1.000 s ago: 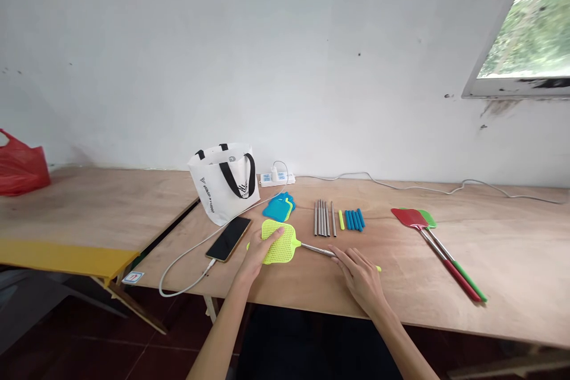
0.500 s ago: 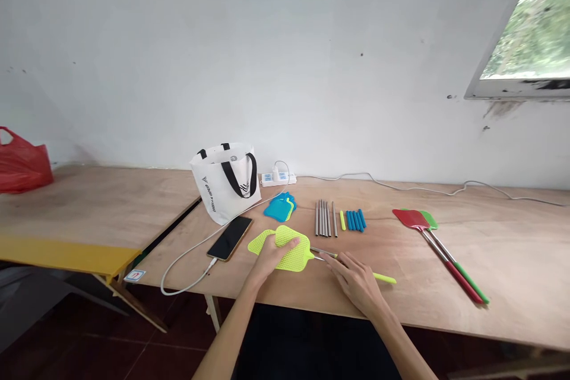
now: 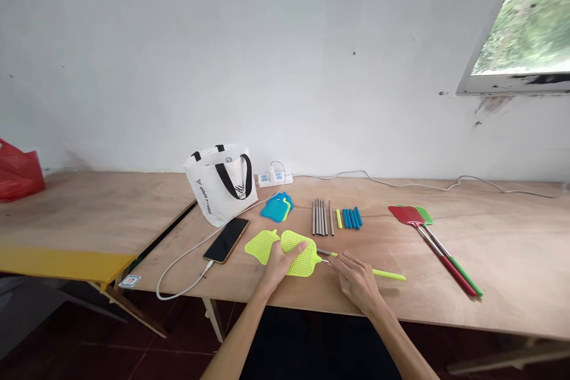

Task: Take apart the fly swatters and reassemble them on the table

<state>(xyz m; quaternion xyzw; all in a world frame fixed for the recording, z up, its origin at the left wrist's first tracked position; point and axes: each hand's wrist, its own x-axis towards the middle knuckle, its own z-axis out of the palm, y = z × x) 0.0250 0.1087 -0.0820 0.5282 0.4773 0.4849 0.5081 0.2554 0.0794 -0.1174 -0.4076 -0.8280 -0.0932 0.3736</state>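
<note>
My left hand (image 3: 279, 261) is closed on the perforated yellow-green head of a fly swatter (image 3: 300, 256), thumb on top. From its neck a thin metal rod (image 3: 326, 261) runs into the fingers of my right hand (image 3: 356, 278), which are closed around it. A second metal rod with a yellow-green grip (image 3: 389, 275) passes under my right hand; my palm hides part of both rods. Partly behind my left hand, another yellow-green swatter head (image 3: 262, 245) lies on the table. Blue swatter heads (image 3: 274, 209) with a yellow-green one are piled farther back.
Several metal tubes (image 3: 319, 218), a short yellow-green grip (image 3: 339, 218) and blue grips (image 3: 352, 218) lie in rows. Red (image 3: 406, 215) and green (image 3: 425, 214) fly swatters rest at right. A phone (image 3: 226, 240) on a white cable, a tote bag (image 3: 222, 190) and a power strip (image 3: 275, 179) stand left.
Both hands have shifted slightly right with the held swatter head and the rod with its yellow-green grip. More of the second yellow-green head now shows. The view has turned a little right.
</note>
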